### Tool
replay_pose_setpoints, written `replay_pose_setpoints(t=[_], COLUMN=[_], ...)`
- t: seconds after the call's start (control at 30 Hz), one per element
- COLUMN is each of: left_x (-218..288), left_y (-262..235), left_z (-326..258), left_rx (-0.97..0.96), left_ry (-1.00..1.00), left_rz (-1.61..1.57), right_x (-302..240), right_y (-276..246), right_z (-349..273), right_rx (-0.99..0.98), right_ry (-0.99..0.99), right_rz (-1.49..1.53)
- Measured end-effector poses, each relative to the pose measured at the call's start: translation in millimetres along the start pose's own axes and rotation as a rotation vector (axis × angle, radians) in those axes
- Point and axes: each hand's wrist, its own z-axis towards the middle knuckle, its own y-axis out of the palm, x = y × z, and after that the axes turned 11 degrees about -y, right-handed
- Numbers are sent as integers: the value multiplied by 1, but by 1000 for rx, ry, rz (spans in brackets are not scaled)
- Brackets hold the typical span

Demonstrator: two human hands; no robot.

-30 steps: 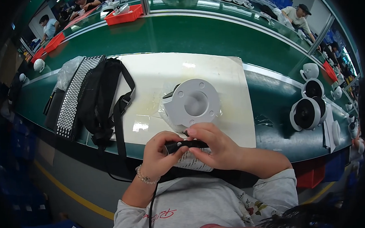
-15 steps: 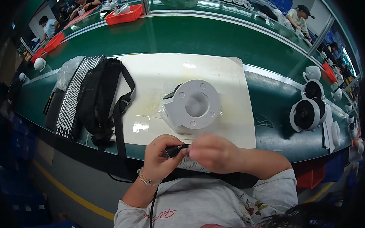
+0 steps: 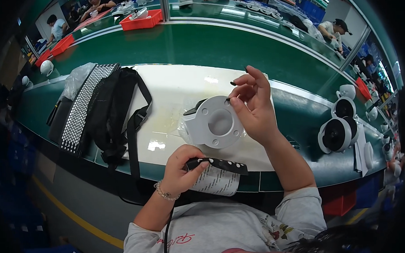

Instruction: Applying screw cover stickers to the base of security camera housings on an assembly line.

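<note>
My left hand [image 3: 181,169] is closed around one end of a black strip [image 3: 224,165] dotted with white round gaps. A printed white backing sheet [image 3: 218,182] hangs beneath the strip. In front of me rests a white ring-shaped base [image 3: 197,129], its round recesses facing up. At the base's upper right recess, my right hand [image 3: 254,108] pinches a small black pad [image 3: 228,100] between thumb and finger. Two more black pads [image 3: 232,83] appear on its other, spread fingertips. Whether the pinched pad touches the recess, I cannot tell.
A pale board [image 3: 164,89] lies under the base on the green bench. To the left are a black strapped bag [image 3: 109,112] and a perforated white strip [image 3: 82,113]. White-and-black round units [image 3: 336,134] stand at right. A red bin [image 3: 141,20] sits beyond; people work farther off.
My right hand has moved from the strip up and away to the base, with black pads at its fingertips. The strip and its backing now show in my left hand.
</note>
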Motion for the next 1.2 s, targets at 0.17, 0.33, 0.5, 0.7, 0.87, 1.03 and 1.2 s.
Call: replay_pose_setpoints(t=[0.17, 0.33, 0.5, 0.7, 0.87, 1.03, 1.2], left_x=[-6, -3, -4, -4, -3, -5, -3], left_y=[-3, -1, -2, -4, -4, -5, -4], left_z=[3, 5, 4, 1, 1, 0, 1], left_rx=[-45, -49, -46, -67, -70, -65, -63], left_ry=[86, 92, 107, 94, 85, 80, 82], left_rz=[-10, -6, -3, 1, 9, 10, -2], right_x=[-3, -6, -12, -7, -13, -17, -18], right_y=[1, 0, 1, -4, -5, 2, 0], right_z=[-2, -1, 3, 5, 7, 8, 4], right_rx=[23, 3, -40, -64, -121, -160, -193], right_ry=[51, 67, 62, 85, 120, 26, -168], right_rz=[71, 68, 24, 47, 3, -202, -411])
